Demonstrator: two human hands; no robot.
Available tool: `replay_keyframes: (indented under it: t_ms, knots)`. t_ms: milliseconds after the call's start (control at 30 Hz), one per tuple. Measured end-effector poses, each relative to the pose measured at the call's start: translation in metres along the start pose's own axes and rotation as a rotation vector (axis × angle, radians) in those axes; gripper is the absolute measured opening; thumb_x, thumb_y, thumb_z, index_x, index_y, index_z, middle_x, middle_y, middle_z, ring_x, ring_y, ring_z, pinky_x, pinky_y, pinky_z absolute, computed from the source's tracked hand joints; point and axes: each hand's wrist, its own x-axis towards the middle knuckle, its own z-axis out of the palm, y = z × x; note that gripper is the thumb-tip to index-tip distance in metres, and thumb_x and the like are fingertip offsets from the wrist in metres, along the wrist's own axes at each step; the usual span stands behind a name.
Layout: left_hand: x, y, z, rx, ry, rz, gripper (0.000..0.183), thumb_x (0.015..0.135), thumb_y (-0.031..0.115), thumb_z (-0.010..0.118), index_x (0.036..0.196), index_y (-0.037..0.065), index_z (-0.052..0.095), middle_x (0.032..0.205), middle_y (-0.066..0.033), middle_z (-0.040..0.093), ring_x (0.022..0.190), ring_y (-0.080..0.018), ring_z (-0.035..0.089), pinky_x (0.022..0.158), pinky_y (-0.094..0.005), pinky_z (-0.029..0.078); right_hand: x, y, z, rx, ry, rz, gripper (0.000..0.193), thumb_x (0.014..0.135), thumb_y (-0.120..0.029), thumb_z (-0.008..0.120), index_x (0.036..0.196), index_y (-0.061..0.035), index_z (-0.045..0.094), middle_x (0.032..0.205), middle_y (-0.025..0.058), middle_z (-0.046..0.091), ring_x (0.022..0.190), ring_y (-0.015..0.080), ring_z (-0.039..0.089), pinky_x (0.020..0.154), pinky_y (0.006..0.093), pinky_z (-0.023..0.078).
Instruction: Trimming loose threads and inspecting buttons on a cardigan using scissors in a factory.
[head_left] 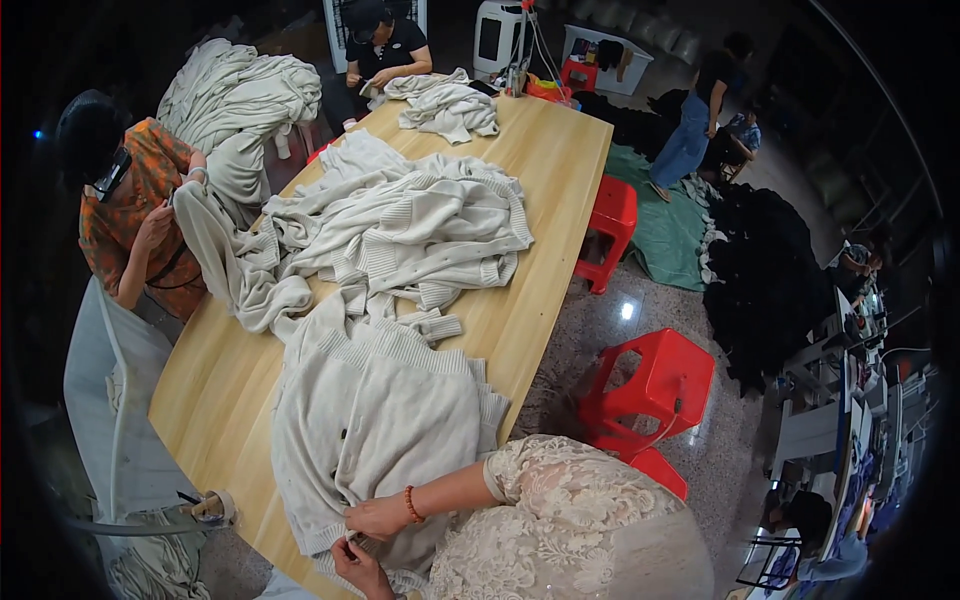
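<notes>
A cream knitted cardigan [390,420] lies spread over the near end of the table, its ribbed edge across the far side. Small dark spots, perhaps buttons, run down its middle. My right hand [377,518], with a beaded bracelet at the wrist, comes in from the right and has its fingers closed on the knit near the lower left edge. Just below it, close to the picture's bottom, my left hand [358,567] pinches the same edge. A small dark bit shows between the hands, too small to name. My lace sleeve [570,490] hides part of the cardigan.
More cream knitwear [430,220] is heaped on the wooden table [560,170]. At the left a co-worker [140,220] handles one garment; another co-worker [385,60] sits at the far end. Red stools [655,385] stand right of the table. A roll of tape [212,508] lies at its left corner.
</notes>
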Motion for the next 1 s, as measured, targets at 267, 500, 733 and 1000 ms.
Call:
replay_keyframes:
  t_ms: [267,500,733,1000]
  knots:
    - [0.003,-0.009,0.004,-0.033,-0.011,-0.003,0.015,0.087,0.007,0.052,0.094,-0.005,0.054,0.080,-0.0141,0.056,0.070,-0.0257,0.054,0.064,-0.0345,0.045,-0.007,-0.002,0.007,0.051,0.124,0.057,0.018,0.070,-0.007,0.062,0.084,0.0025,0.057,0.093,0.0224,0.054,0.088,0.0398,0.057,0.077,0.0440,0.047]
    - [0.002,-0.013,0.000,-0.079,-0.071,-0.046,0.013,0.089,0.006,0.051,0.095,-0.005,0.054,0.084,-0.0142,0.057,0.075,-0.0261,0.055,0.070,-0.0352,0.046,-0.014,-0.007,-0.003,-0.028,0.123,0.030,0.018,0.067,-0.005,0.062,0.083,0.0013,0.058,0.089,0.0215,0.056,0.085,0.0389,0.058,0.075,0.0433,0.047]
    - [0.010,0.007,-0.017,-0.119,-0.170,-0.097,0.009,0.091,0.005,0.052,0.093,-0.002,0.057,0.086,-0.0104,0.060,0.079,-0.0184,0.056,0.074,-0.0314,0.047,-0.002,-0.001,-0.005,0.033,-0.029,-0.050,0.018,0.060,-0.012,0.061,0.073,-0.0004,0.062,0.074,0.0225,0.062,0.071,0.0372,0.062,0.061,0.0438,0.048]
    - [0.001,-0.034,-0.022,-0.302,0.008,-0.287,0.009,0.092,0.006,0.057,0.098,0.001,0.060,0.087,0.0001,0.061,0.079,-0.0070,0.053,0.072,-0.0239,0.045,-0.031,-0.016,-0.064,-0.155,-0.011,0.240,0.014,0.086,-0.019,0.060,0.096,-0.0093,0.062,0.093,0.0107,0.056,0.079,0.0322,0.061,0.069,0.0435,0.049]
